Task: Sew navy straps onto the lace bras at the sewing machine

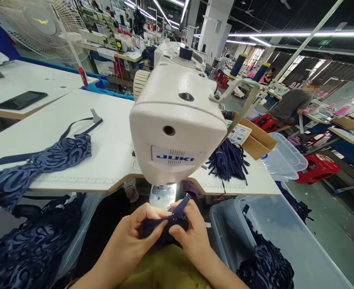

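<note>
My left hand (145,230) pinches a navy bra (155,228) in front of the sewing machine, thumb and fingers pressed together on the cloth. On the other side of the same piece, my right hand (192,224) is closed around it, with a navy strap (181,205) sticking up between the two hands. Much of the held piece is hidden by my fingers. Just beyond them is the metal arm end (162,195) of the white JUKI sewing machine (177,128). A patterned navy bra (62,154) lies on the tabletop to the left.
A bundle of navy straps (228,160) lies right of the machine, near a cardboard box (259,138). Clear plastic bins (303,245) with navy garments flank my lap. A phone (22,100) rests at left; a fan (41,24) stands behind. A person (296,102) is at far right.
</note>
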Tool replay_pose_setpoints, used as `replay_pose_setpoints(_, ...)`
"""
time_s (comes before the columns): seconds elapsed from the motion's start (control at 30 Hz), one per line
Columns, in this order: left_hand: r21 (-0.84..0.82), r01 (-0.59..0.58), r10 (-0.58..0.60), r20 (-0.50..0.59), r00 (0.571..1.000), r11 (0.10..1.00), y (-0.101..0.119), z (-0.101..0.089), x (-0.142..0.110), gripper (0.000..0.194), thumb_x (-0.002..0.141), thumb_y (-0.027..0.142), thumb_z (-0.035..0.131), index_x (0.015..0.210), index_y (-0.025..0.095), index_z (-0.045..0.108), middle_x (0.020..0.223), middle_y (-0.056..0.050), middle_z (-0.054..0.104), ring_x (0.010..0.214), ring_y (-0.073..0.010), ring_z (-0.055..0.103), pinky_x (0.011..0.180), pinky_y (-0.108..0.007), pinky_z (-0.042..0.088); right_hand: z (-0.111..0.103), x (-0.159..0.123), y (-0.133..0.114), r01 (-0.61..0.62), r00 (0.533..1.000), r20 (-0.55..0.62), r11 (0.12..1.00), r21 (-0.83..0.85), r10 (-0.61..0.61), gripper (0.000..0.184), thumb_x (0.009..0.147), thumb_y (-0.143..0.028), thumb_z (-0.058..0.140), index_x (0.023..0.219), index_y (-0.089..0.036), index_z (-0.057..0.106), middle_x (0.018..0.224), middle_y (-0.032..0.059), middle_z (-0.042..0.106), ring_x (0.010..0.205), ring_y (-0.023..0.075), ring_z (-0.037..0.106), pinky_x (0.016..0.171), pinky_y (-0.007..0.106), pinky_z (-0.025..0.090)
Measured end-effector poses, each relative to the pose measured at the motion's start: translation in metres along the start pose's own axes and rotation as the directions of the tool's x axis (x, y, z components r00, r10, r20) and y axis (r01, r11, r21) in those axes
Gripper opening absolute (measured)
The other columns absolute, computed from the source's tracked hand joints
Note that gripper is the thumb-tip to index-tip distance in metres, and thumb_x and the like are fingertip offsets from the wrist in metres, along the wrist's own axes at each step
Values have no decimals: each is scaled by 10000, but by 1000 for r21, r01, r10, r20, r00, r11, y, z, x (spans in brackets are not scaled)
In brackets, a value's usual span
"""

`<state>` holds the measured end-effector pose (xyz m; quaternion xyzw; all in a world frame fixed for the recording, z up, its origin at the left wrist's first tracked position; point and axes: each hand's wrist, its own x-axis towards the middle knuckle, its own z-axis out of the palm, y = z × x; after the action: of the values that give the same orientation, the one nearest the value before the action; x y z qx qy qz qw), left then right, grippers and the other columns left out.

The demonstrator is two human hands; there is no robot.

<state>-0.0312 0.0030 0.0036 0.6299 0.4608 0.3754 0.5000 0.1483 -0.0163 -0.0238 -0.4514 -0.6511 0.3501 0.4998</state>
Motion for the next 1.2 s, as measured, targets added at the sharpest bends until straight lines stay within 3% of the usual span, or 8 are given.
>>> replay_pose_setpoints(0.13, 101, -150, 151, 6, 989, 983, -6, 7, -4, 112, 876, 286, 564, 781, 232, 587, 965, -1, 726, 855, -126, 690, 750, -189, 546, 14, 1, 4, 25, 992, -122, 986, 165, -5, 45, 893, -309, 628, 934, -291, 624, 924, -7, 585, 873, 157, 572, 779, 289, 468)
replay_pose_setpoints(0.33, 346, -429, 474, -53, 879, 835, -13, 12, -7, 96, 872, 151, 546, 895, 245, 554, 1063, -7, 695, 960, -109, 671, 836, -178, 533, 23, 0, 10, 150, 971, -217, 964, 219, -102, 137, 921, -165, 562, 905, -291, 612, 892, -16, 617, 830, 142, 585, 738, 281, 471)
replay_pose_setpoints(0.63, 419, -491, 566, -69, 822, 764, -15, 16, -6, 106, 879, 150, 541, 919, 245, 559, 1044, 2, 701, 951, -104, 688, 851, -154, 531, 21, -4, 14, 203, 956, -230, 976, 82, -180, 130, 928, -174, 536, 863, -277, 582, 777, -2, 634, 761, 167, 599, 673, 309, 483)
replay_pose_setpoints(0.73, 390, -500, 564, -64, 823, 774, -15, 16, -5, 116, 882, 144, 538, 935, 246, 557, 1002, 12, 701, 920, -89, 688, 832, -139, 529, 20, -3, 14, 217, 955, -216, 975, 35, -205, 134, 929, -165, 526, 872, -280, 567, 756, -9, 625, 757, 165, 597, 671, 303, 481)
replay_pose_setpoints(0.83, 327, -458, 503, -65, 862, 827, -13, 14, -6, 129, 876, 143, 547, 935, 257, 554, 979, 30, 693, 896, -78, 681, 813, -132, 526, 19, -3, 12, 214, 959, -191, 977, -3, -211, 123, 937, -169, 502, 890, -275, 543, 776, -7, 617, 742, 159, 589, 661, 290, 477)
replay_pose_setpoints(1.07, 269, -146, 192, -153, 969, 952, -16, 18, -10, 86, 883, 346, 567, 899, 262, 561, 821, 56, 671, 703, -94, 660, 572, -128, 517, 7, 10, -3, 77, 997, -6, 994, -83, -78, 92, 941, -193, 484, 973, -254, 545, 881, 4, 628, 784, 143, 597, 708, 257, 482)
replay_pose_setpoints(1.13, 328, -58, 122, -179, 976, 943, -21, 18, -10, 155, 884, 405, 560, 936, 259, 557, 767, 62, 653, 587, -89, 625, 463, -136, 481, 6, 17, -5, 24, 1000, 11, 993, -118, -22, 84, 941, -196, 492, 967, -246, 554, 895, 5, 641, 812, 145, 606, 730, 257, 478)
replay_pose_setpoints(1.2, 450, -69, 197, -245, 949, 890, -27, 17, -8, 246, 877, 453, 563, 1018, 251, 555, 821, 40, 653, 629, -107, 640, 516, -165, 515, 8, 23, -3, -2, 1000, -7, 984, -176, 1, 77, 942, -207, 492, 957, -236, 562, 900, 14, 651, 837, 158, 608, 756, 273, 472)
